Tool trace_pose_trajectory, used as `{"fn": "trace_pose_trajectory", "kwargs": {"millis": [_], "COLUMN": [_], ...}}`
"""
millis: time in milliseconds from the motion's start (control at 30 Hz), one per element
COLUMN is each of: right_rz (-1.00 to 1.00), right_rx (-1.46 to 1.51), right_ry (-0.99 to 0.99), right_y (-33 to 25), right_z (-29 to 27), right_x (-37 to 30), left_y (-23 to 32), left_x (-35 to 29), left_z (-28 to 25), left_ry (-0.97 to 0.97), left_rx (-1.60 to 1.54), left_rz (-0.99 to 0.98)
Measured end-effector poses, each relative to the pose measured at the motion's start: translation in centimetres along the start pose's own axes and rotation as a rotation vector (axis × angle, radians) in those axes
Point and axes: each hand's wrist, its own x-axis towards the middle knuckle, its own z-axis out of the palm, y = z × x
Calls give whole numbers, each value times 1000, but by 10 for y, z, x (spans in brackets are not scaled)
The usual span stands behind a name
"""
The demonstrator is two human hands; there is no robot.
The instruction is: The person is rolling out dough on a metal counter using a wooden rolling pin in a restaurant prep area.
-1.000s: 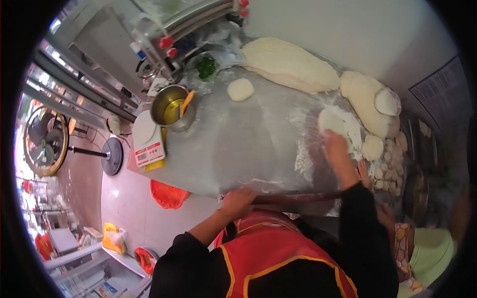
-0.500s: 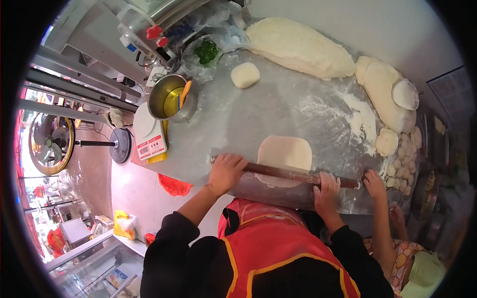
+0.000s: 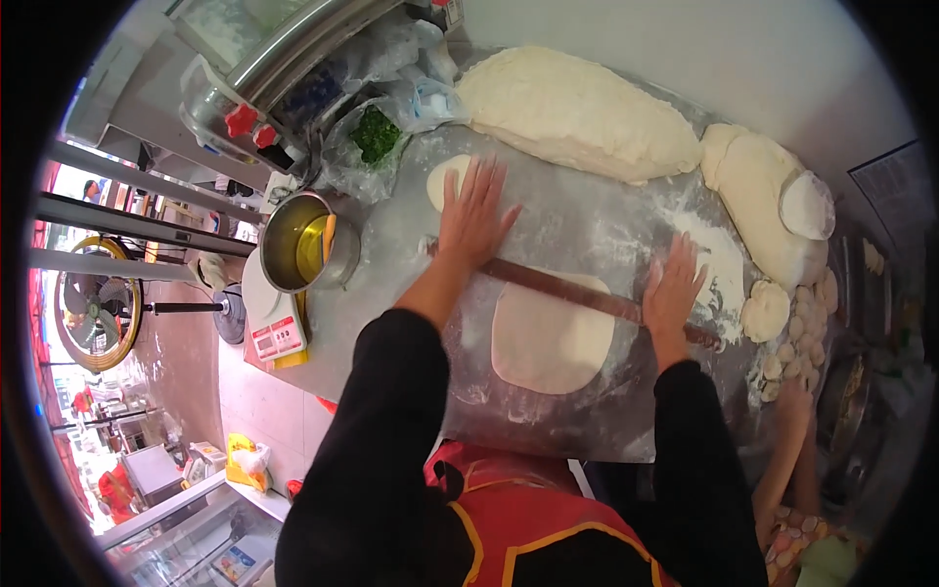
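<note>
Dough sheet (image 3: 553,342): pale, flat, rounded-square; positioned between the hands, behind the fingertips. Left hand (image 3: 469,220) and right hand (image 3: 672,289): fingers extended, slightly spread, reaching past the rolling pin (image 3: 562,289). Compared with the preceding frame, the pin has moved from the sheet's near portion to its far portion.

The rolling pin (image 3: 562,287) looks like smooth wood, the flattened dough (image 3: 550,342) soft and matt. The pot (image 3: 342,262) is shiny metal, the table (image 3: 577,215) dull metal.
</note>
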Motion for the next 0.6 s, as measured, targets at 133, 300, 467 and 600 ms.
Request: {"fn": "trace_pose_trajectory", "kwargs": {"millis": [133,300,467,600], "right_rz": [-33,24,36,-36], "right_rx": [195,174,177,139], "right_ry": [-243,-453,-329,-374], "right_y": [-24,-19,-33,-37], "right_z": [-55,-63,-64,-96], "right_x": [-125,-138,-156,-228], "left_y": [3,-11,0,10], "left_x": [-141,-146,-165,-226], "left_z": [-25,-30,-47,-65], "left_ry": [-238,-241,-253,-271], "left_rx": [-225,-349,-264,-301], "left_rz": [-20,-76,-62,-80]}}
